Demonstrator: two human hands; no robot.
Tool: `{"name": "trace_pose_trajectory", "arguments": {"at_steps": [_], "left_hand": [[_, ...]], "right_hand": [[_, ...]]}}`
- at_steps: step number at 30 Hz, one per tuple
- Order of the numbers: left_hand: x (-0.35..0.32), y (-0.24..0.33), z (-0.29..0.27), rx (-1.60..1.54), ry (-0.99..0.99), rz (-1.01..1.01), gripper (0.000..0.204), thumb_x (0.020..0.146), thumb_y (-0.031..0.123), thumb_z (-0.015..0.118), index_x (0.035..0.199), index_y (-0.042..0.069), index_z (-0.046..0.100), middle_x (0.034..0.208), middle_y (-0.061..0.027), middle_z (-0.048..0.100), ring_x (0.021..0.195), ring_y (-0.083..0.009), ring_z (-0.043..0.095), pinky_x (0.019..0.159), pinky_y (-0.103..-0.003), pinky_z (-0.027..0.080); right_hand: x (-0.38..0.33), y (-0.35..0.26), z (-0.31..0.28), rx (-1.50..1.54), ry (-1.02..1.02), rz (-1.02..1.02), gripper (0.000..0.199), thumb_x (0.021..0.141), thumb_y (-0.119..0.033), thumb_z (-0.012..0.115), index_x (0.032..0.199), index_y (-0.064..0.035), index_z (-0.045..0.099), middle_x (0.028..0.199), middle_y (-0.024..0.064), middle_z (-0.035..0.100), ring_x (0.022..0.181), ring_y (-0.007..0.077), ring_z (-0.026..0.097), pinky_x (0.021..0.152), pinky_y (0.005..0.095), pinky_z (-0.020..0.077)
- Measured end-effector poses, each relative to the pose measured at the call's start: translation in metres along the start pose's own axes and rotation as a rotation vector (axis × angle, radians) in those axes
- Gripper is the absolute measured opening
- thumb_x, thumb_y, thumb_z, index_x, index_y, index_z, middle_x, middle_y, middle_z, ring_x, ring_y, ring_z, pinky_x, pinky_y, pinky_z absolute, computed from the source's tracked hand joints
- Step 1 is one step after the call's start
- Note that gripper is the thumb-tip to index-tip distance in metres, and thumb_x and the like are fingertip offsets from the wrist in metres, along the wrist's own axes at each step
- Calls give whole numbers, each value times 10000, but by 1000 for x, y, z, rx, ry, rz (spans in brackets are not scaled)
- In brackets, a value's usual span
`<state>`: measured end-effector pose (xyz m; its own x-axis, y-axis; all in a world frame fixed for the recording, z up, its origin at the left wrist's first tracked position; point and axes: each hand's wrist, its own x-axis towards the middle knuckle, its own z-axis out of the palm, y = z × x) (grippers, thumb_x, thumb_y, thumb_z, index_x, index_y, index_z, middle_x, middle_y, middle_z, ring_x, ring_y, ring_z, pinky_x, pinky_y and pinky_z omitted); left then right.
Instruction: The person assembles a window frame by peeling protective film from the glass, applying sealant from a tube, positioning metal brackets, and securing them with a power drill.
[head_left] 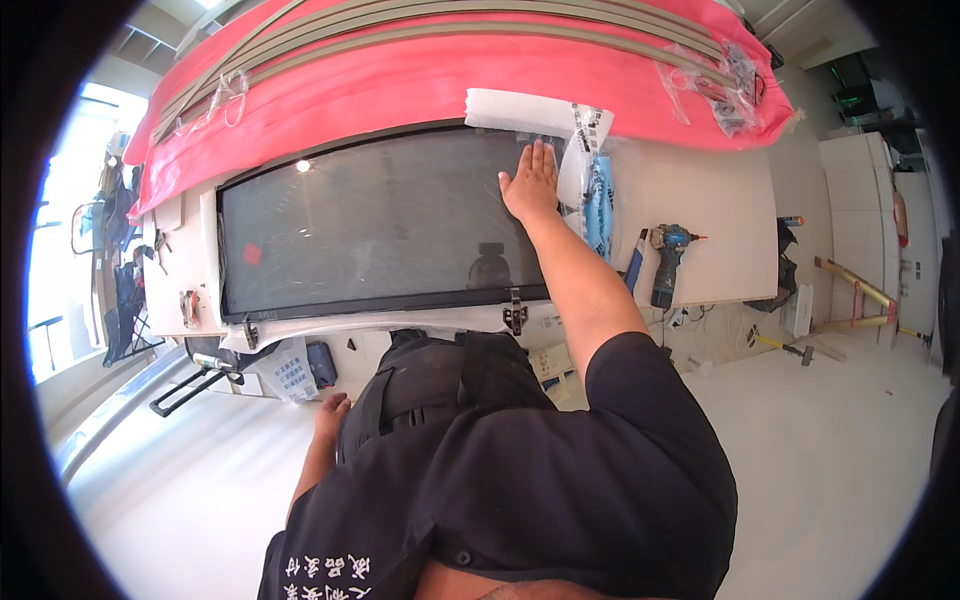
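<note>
On the white work surface (pixel 700 200), your right hand (pixel 531 182) lies flat, fingers spread, on the far right corner of the large dark glass panel (pixel 370 225), whose long axis runs left-right. Your left hand (pixel 331 415) hangs low, grip unclear.

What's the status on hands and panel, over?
Right hand flat on dark glass panel, fingers spread. Left hand hanging free, empty. Cordless drill lies clear, right.
</note>
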<state>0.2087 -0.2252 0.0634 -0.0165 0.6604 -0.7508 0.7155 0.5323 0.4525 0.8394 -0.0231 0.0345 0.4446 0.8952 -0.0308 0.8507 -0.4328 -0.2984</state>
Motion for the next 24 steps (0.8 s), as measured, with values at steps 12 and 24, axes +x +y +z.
{"name": "trace_pose_trajectory", "arguments": {"at_steps": [12, 24], "left_hand": [[-19, -70, 46, -288, -21, -139, 381, 963, 229, 710, 1258, -9, 667, 1155, -134, 743, 1069, -206, 697, 945, -312, 529], [-44, -13, 38, -103, 8, -80, 354, 980, 208, 689, 1268, 4, 661, 1146, -144, 748, 1069, -220, 715, 950, -337, 542]], "right_hand": [[43, 63, -9, 59, 218, 33, 797, 949, -324, 619, 1530, 116, 297, 1636, 273, 235, 1533, 436, 181, 1277, 471, 150], [113, 63, -9, 121, 522, 37, 309, 840, -255, 753, 1113, -111, 753, 1121, 155, 725, 1146, 353, 616, 1112, 544, 343]]}}
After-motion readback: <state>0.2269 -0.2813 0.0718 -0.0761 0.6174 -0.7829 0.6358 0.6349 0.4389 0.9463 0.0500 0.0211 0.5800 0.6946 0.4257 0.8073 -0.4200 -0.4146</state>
